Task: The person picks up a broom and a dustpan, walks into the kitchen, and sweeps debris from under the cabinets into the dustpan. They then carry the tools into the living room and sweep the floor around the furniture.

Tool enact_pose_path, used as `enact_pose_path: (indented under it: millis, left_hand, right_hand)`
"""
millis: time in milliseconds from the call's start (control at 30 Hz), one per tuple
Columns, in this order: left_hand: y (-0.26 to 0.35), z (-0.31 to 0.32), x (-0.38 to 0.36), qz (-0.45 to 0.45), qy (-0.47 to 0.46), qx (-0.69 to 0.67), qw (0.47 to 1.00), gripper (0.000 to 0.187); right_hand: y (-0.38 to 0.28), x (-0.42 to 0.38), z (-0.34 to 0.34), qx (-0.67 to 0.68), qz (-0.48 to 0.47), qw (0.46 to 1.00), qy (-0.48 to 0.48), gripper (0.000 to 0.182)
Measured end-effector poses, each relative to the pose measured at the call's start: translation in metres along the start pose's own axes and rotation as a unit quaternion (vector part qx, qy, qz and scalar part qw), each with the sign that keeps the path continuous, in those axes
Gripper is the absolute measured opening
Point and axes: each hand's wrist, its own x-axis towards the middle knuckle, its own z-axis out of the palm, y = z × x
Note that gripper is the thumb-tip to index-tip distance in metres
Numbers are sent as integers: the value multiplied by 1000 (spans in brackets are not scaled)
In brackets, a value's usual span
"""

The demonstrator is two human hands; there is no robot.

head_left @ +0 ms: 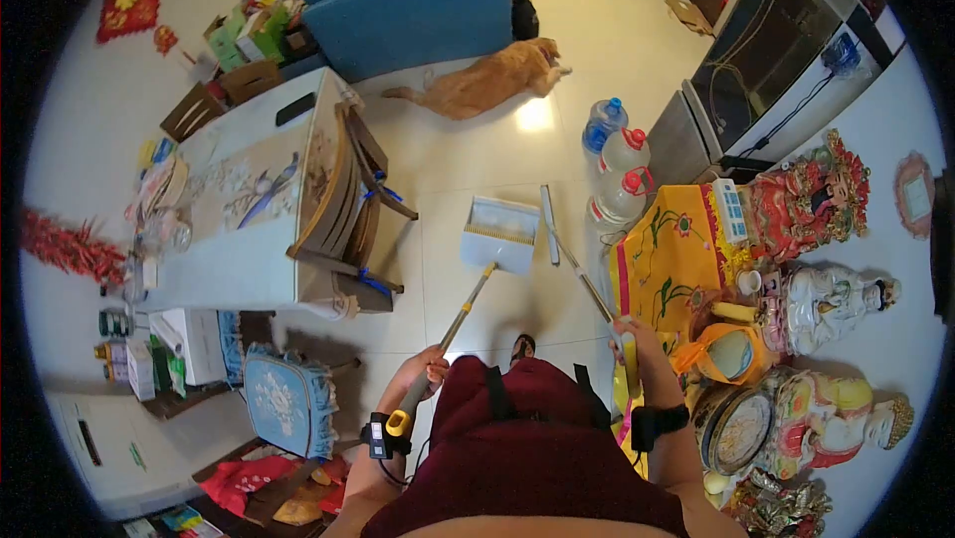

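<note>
My left hand (428,367) is closed round the grey and yellow handle of a long-handled dustpan (509,256). The dustpan's pale pan, with a row of yellow teeth inside, rests on the tiled floor ahead of me. In my right hand (643,341) is the yellow-gripped pole of a floor broom (549,226). Its narrow, straight grey head lies on the tiles just right of the dustpan, with a small gap between them. Whether bristles or a rubber blade are under that head cannot be made out.
A table (239,277) and wooden chair (333,210) flank the left. A dog (477,83) lies by the blue sofa (413,21). Water jugs (619,198) stand right, near a yellow-clothed altar (652,240) with figurines. A cushioned stool (288,404) is lower left.
</note>
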Motion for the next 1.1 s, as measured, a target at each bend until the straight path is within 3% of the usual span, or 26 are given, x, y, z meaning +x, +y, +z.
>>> enact_pose_path:
  millis: [67,267,400,567,767,1000,1100]
  left_hand:
    - [17,47,10,5,-18,20,1000,15]
    - [120,130,82,-29,-38,28,998,6]
    - [202,202,133,-32,0,111,993,12]
    - [288,324,186,-21,58,104,993,12]
    - [389,454,257,-52,73,195,977,28]
    - [468,599,360,-66,83,242,964,32]
    - [495,647,412,-57,61,182,980,28]
  right_hand:
    - [-39,23,0,2,0,1000,5,24]
    - [-131,111,10,27,-20,999,33,23]
    - [-200,173,20,38,-15,998,50,21]
    - [-298,230,38,90,-11,994,57,21]
    - [-400,309,48,143,-45,986,72,18]
    - [-531,406,29,170,-44,979,107,23]
    - [-581,463,-2,172,-62,979,93,24]
